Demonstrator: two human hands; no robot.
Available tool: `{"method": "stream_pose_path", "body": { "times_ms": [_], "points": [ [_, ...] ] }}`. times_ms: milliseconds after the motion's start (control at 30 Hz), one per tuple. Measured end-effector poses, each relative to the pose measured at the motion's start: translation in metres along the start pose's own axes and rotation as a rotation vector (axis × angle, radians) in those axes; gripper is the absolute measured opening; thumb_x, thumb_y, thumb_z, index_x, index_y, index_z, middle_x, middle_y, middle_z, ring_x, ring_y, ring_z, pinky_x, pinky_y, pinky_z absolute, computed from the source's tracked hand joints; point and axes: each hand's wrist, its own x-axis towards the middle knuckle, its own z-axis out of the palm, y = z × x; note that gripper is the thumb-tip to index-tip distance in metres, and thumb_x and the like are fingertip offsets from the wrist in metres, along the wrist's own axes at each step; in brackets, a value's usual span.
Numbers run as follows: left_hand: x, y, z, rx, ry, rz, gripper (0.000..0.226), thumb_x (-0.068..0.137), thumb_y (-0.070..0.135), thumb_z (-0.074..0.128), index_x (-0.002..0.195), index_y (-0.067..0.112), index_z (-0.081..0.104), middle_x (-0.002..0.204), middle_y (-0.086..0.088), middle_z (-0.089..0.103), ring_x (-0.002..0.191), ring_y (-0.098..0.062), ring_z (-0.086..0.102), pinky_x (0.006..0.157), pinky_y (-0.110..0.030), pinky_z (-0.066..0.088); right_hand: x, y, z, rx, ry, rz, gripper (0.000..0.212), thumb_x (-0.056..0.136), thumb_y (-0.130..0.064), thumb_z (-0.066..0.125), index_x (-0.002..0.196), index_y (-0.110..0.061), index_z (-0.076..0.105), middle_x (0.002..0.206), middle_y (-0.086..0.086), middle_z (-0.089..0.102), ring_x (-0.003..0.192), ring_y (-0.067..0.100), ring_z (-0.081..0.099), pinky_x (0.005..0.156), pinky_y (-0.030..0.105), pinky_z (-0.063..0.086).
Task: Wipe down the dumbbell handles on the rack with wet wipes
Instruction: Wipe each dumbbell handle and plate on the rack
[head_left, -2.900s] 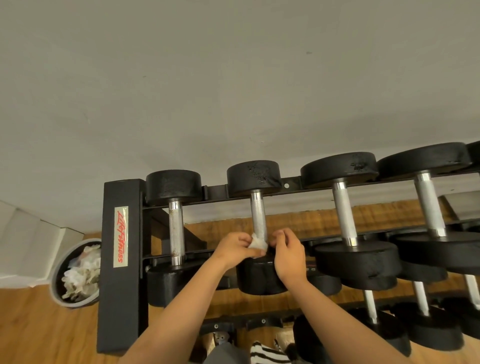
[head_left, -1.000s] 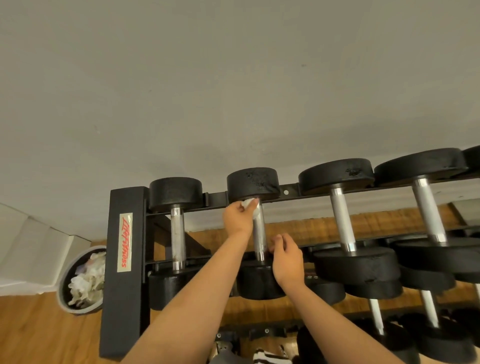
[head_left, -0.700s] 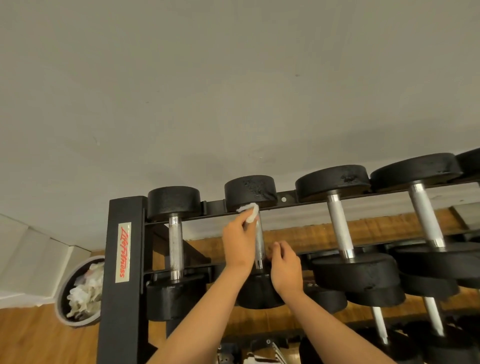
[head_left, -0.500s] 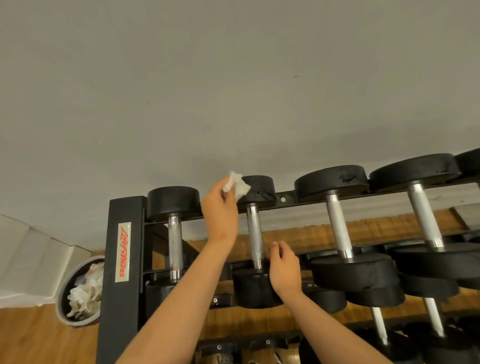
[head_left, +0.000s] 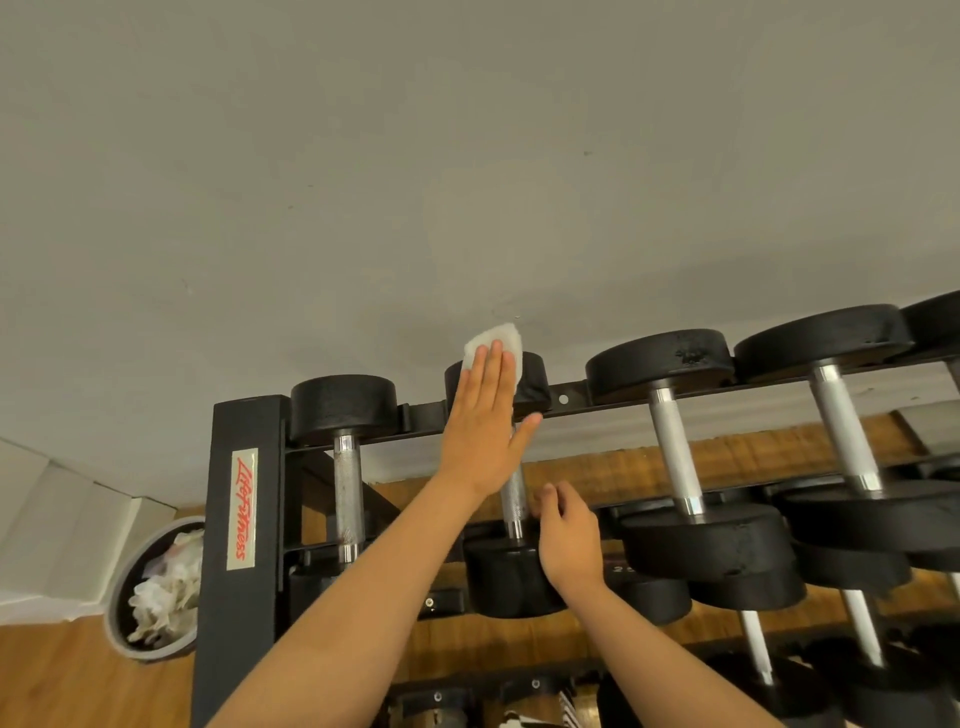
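The left hand (head_left: 483, 421), fingers straight and released, presses a white wet wipe (head_left: 493, 340) onto the far end of the second dumbbell (head_left: 511, 577). This dumbbell lies on the top tier of the rack (head_left: 244, 519), its handle (head_left: 514, 501) pointing away from the person. The right hand (head_left: 569, 540), fingers loosely curled and grasping nothing, sits just beside the handle.

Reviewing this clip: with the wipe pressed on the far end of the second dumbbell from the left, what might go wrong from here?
1. The left hand only presses the wipe flat against the dumbbell's far head, so the wipe could slip and drop behind the rack.
2. The right hand sits by the handle and near head; if the dumbbell shifts, fingers could get pinched.
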Motion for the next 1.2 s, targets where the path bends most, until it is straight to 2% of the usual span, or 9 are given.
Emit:
{"method": "stream_pose_path", "body": {
  "times_ms": [200, 367, 467, 567, 700, 800, 933, 1067, 1200],
  "points": [
    [-0.010, 0.017, 0.002, -0.069, -0.015, -0.122, 0.100, 0.088, 0.073, 0.022, 0.152, 0.008, -0.020, 0.161, -0.011, -0.024, 0.147, -0.024, -0.027, 0.122, -0.041, -0.009, 0.000, -0.001, 0.000, 0.013, 0.008, 0.003, 0.029, 0.103, -0.026, 0.041, 0.085, -0.013, 0.059, 0.079, 0.007, 0.065, 0.075, 0.021, 0.063, 0.063, 0.025, 0.047],
    [0.006, -0.003, -0.011, -0.203, -0.084, -0.111, 0.105, 0.092, 0.061, 0.048, 0.151, 0.012, -0.024, 0.159, -0.005, -0.030, 0.146, -0.019, -0.029, 0.123, -0.041, -0.007, 0.000, -0.001, 0.000, 0.014, 0.005, 0.008, 0.028, 0.103, -0.027, 0.041, 0.088, -0.014, 0.060, 0.082, 0.006, 0.066, 0.076, 0.015, 0.062, 0.064, 0.023, 0.046],
    [0.009, -0.003, -0.019, -0.395, -0.067, -0.187, 0.108, 0.090, 0.059, 0.053, 0.149, 0.015, -0.026, 0.158, -0.002, -0.031, 0.146, -0.016, -0.028, 0.123, -0.039, -0.005, 0.000, 0.000, 0.001, 0.009, 0.012, 0.009, 0.028, 0.103, -0.028, 0.041, 0.089, -0.014, 0.060, 0.082, 0.007, 0.065, 0.075, 0.016, 0.061, 0.065, 0.025, 0.047],
    [-0.023, 0.005, -0.004, -0.403, -0.057, -0.172, 0.115, 0.086, 0.063, 0.053, 0.146, 0.018, -0.034, 0.154, 0.002, -0.041, 0.143, -0.014, -0.035, 0.121, -0.037, -0.010, 0.001, 0.000, 0.001, 0.011, 0.012, 0.011, 0.029, 0.103, -0.028, 0.041, 0.086, -0.012, 0.059, 0.080, 0.010, 0.065, 0.076, 0.023, 0.063, 0.068, 0.031, 0.049],
    [-0.003, -0.010, -0.004, -0.470, -0.055, -0.204, 0.119, 0.084, 0.059, 0.061, 0.147, 0.018, -0.031, 0.156, 0.003, -0.037, 0.144, -0.013, -0.032, 0.122, -0.039, -0.007, 0.002, 0.001, 0.002, -0.004, 0.013, 0.014, 0.029, 0.103, -0.029, 0.041, 0.088, -0.013, 0.060, 0.082, 0.010, 0.066, 0.077, 0.023, 0.063, 0.065, 0.027, 0.047],
    [0.004, -0.005, -0.009, -0.635, -0.014, -0.311, 0.120, 0.082, 0.057, 0.066, 0.149, 0.022, -0.027, 0.159, 0.005, -0.031, 0.146, -0.011, -0.026, 0.123, -0.039, -0.003, 0.002, 0.001, 0.003, 0.008, 0.022, 0.018, 0.030, 0.103, -0.030, 0.041, 0.089, -0.013, 0.061, 0.083, 0.011, 0.067, 0.079, 0.025, 0.064, 0.069, 0.032, 0.049],
    [-0.031, 0.014, 0.007, -0.678, 0.016, -0.321, 0.127, 0.077, 0.062, 0.067, 0.148, 0.023, -0.032, 0.154, 0.008, -0.039, 0.143, -0.008, -0.033, 0.117, -0.029, -0.013, 0.003, 0.004, 0.004, 0.005, 0.027, 0.021, 0.031, 0.103, -0.030, 0.041, 0.085, -0.012, 0.060, 0.080, 0.011, 0.066, 0.077, 0.026, 0.063, 0.074, 0.042, 0.052],
    [-0.005, -0.008, 0.000, -0.743, -0.012, -0.391, 0.131, 0.075, 0.050, 0.078, 0.152, 0.023, -0.024, 0.160, 0.007, -0.028, 0.149, -0.012, -0.018, 0.123, -0.038, 0.002, 0.003, 0.003, 0.003, 0.007, 0.031, 0.029, 0.031, 0.103, -0.030, 0.041, 0.087, -0.011, 0.060, 0.082, 0.011, 0.066, 0.079, 0.024, 0.062, 0.069, 0.031, 0.047],
    [-0.026, -0.006, 0.007, -0.852, -0.002, -0.377, 0.135, 0.071, 0.038, 0.085, 0.153, 0.028, -0.021, 0.162, 0.010, -0.022, 0.149, -0.009, -0.008, 0.119, -0.030, 0.006, 0.000, 0.003, 0.003, 0.005, 0.038, 0.022, 0.030, 0.102, -0.029, 0.041, 0.086, -0.013, 0.060, 0.081, 0.009, 0.065, 0.079, 0.023, 0.062, 0.071, 0.033, 0.048]
  ]
}}
